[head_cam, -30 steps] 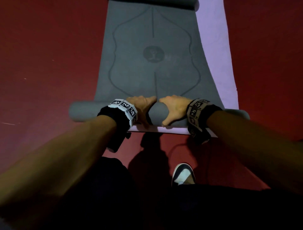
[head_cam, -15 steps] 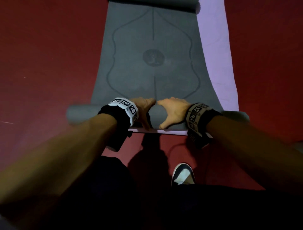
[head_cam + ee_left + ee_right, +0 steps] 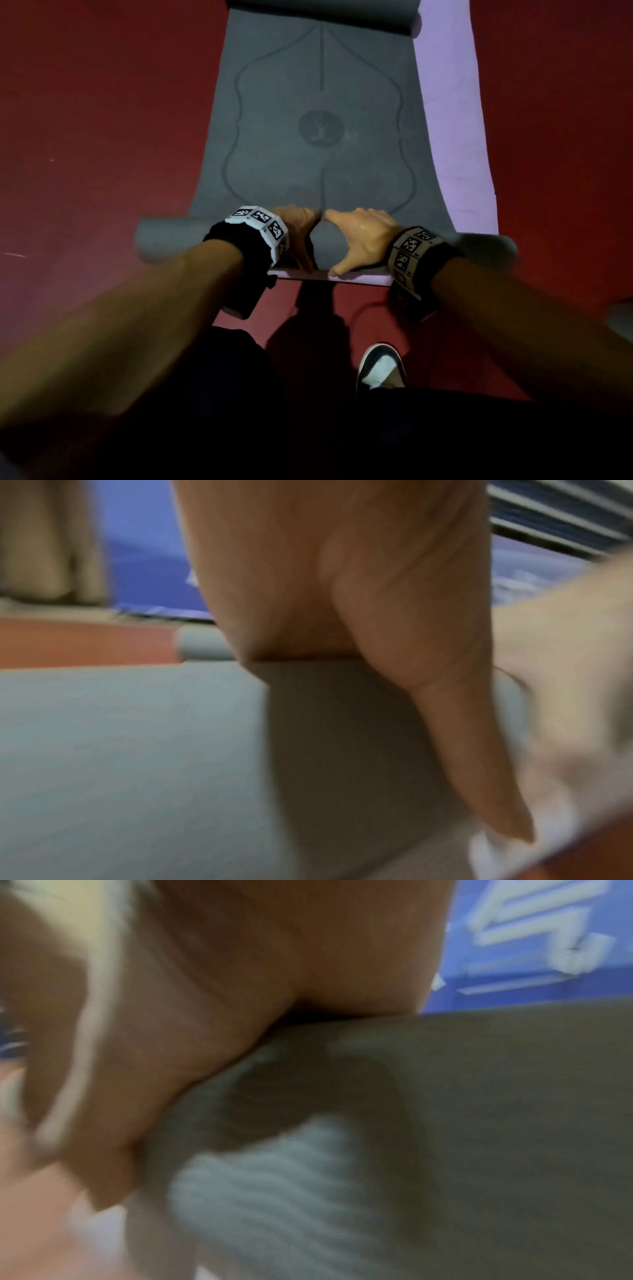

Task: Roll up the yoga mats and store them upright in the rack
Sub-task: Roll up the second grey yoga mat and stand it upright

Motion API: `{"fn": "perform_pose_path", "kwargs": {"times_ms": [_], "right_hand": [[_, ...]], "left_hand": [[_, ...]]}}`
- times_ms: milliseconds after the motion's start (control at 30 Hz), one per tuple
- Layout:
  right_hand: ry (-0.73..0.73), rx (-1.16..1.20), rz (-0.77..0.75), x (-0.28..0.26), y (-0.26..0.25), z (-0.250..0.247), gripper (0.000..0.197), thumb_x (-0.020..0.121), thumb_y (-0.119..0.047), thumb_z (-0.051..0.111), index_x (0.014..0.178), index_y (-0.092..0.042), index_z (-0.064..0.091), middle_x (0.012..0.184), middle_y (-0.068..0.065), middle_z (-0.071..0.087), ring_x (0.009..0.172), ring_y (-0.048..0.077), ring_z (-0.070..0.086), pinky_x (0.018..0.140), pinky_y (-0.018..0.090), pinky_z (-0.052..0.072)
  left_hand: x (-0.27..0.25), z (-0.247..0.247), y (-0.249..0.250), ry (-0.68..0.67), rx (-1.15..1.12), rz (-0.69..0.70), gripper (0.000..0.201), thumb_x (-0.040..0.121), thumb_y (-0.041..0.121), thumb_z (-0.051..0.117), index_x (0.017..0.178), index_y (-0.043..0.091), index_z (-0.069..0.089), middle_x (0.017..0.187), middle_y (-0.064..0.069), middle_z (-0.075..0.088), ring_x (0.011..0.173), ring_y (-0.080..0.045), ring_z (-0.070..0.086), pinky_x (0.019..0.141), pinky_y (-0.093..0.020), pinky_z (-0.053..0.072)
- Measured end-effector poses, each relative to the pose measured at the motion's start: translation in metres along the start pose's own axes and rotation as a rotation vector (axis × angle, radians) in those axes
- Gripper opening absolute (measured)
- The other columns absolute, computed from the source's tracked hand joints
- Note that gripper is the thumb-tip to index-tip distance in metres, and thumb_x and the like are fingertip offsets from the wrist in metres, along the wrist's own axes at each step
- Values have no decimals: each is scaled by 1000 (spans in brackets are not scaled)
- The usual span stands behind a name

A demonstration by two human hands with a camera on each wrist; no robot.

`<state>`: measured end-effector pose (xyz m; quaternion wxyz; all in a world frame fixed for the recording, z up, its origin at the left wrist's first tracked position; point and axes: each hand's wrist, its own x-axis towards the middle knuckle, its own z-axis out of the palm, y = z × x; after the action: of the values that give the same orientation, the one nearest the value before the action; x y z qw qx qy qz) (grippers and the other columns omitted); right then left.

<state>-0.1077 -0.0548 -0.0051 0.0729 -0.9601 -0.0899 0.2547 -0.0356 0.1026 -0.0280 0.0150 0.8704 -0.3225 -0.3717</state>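
Grey yoga mat (image 3: 318, 154) lies on the red floor (image 3: 102, 120) over a lilac mat (image 3: 448, 120), its near end rolled beneath both hands; left hand (image 3: 298, 233) and right hand (image 3: 359, 236) press the roll side by side, fingers draped forward, thumbs behind; wrist views, blurred, add a blue wall with unreadable white lettering (image 3: 534, 928).

Open grey mat (image 3: 318, 102) stretches flat toward twelve o'clock until its curled far end (image 3: 322, 15) blocks the way, bare red floor (image 3: 102, 120) lying wide at nine and three.
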Motion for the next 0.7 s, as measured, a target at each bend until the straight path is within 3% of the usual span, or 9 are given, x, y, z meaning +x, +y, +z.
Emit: {"fn": "perform_pose_path", "kwargs": {"times_ms": [100, 167, 300, 400, 500, 567, 633, 700], "right_hand": [[-59, 153, 17, 2, 2, -7, 94, 51, -67, 85, 133, -40, 48, 116, -10, 67, 105, 20, 64, 90, 38, 53], [-96, 192, 6, 4, 1, -10, 93, 50, -66, 87, 131, -40, 51, 115, -11, 67, 104, 17, 64, 91, 37, 54], [-123, 142, 20, -2, -1, -2, 97, 53, -68, 87, 127, -28, 39, 102, -4, 60, 99, 26, 62, 78, 38, 50], [-56, -21, 10, -6, -1, 13, 103, 52, -71, 84, 125, -24, 29, 112, 2, 59, 103, 31, 61, 77, 39, 43], [-40, -21, 31, -4, 1, 17, 89, 58, -63, 82, 118, -22, 30, 99, 2, 59, 94, 33, 61, 73, 37, 40], [-73, 22, 56, -2, 4, 12, 79, 59, -56, 83, 110, -23, 33, 87, -2, 57, 86, 29, 60, 70, 37, 44], [-92, 95, 61, 2, 7, 4, 79, 55, -50, 86, 114, -23, 42, 94, -4, 62, 90, 25, 62, 75, 38, 52], [-108, 127, 36, 6, 7, -2, 83, 54, -48, 89, 122, -22, 49, 106, -4, 65, 93, 21, 62, 82, 36, 54]], "left_hand": [[-12, -2, 1, 115, 117, 61, 87, 54, 53, 90, 123, 32, 42, 91, 9, 53, 84, -20, 60, 69, -33, 46], [-14, -9, 1, 92, 133, 49, 85, 55, 52, 91, 125, 32, 46, 89, 9, 54, 86, -20, 59, 69, -30, 43], [-3, -12, -2, -48, 96, 24, 87, 57, 45, 93, 131, 29, 51, 105, 8, 62, 102, -21, 66, 81, -32, 52], [4, -8, -5, -83, 6, 34, 76, 66, 27, 93, 130, 14, 55, 120, -5, 67, 104, -20, 66, 92, -34, 54], [2, -3, -2, -96, 42, 36, 68, 62, 34, 94, 116, 16, 59, 113, -7, 68, 88, -17, 65, 89, -34, 55], [-1, 1, -1, -32, 51, 41, 78, 55, 47, 94, 116, 21, 53, 109, -2, 67, 88, -18, 65, 83, -36, 56], [-7, 2, -2, 84, 121, 90, 93, 49, 53, 92, 123, 26, 43, 108, 0, 63, 95, -25, 65, 74, -35, 49], [-12, -2, -2, 118, 178, 97, 93, 50, 50, 93, 122, 26, 39, 111, -3, 63, 99, -30, 64, 71, -34, 44]]}}
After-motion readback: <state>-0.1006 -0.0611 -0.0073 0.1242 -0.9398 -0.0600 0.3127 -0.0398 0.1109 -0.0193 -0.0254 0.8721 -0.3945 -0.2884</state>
